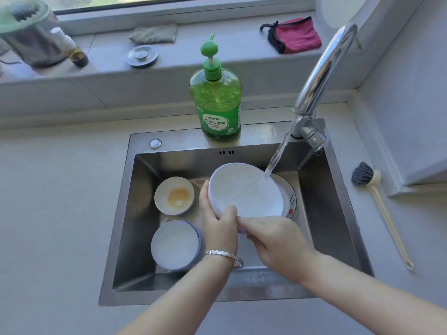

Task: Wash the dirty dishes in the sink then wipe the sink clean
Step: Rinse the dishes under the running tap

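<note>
Over the sink (122, 213), left hand (217, 223) and right hand (278, 243) grip a tilted white bowl (244, 189), fingers (204, 193) curled.

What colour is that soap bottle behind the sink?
The soap bottle is translucent green with a green pump; head view shows it.

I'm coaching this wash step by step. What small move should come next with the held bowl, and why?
Probably rotate the white bowl: the water stream hits only its right inner side, and left hand and right hand both grip its rim.
</note>
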